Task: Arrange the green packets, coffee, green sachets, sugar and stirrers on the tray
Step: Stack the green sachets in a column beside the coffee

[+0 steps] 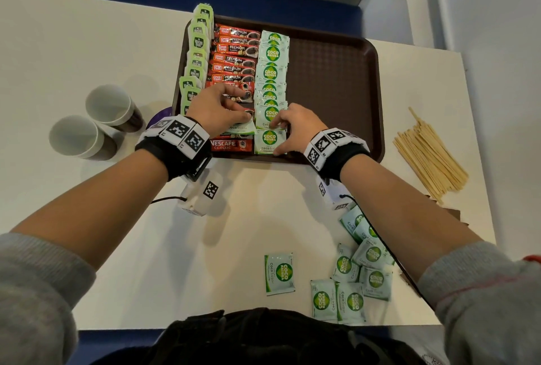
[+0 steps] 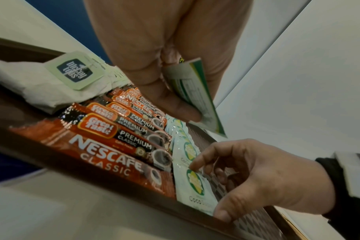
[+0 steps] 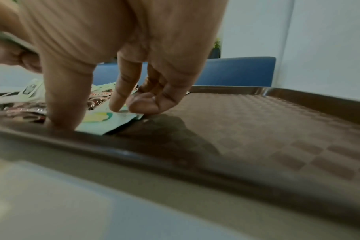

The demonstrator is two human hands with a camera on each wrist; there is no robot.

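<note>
A brown tray [image 1: 336,78] holds a left column of green tea packets [image 1: 197,42], a middle column of red coffee sticks [image 1: 234,51] and a column of green-and-white sugar sachets [image 1: 270,72]. My left hand [image 1: 246,118] hovers over the near coffee sticks [image 2: 113,146] and pinches a few sugar sachets [image 2: 195,94] between thumb and fingers. My right hand [image 1: 278,136] touches the nearest sachet on the tray [image 1: 268,142] with its index fingertip and its thumb at the near edge [image 3: 99,120]. Wooden stirrers [image 1: 430,157] lie in a pile on the table right of the tray.
Several loose sugar sachets [image 1: 351,291] lie on the white table near my right forearm, one apart [image 1: 279,274]. Two paper cups [image 1: 108,105] stand left of the tray. The tray's right half [image 3: 257,129] is bare.
</note>
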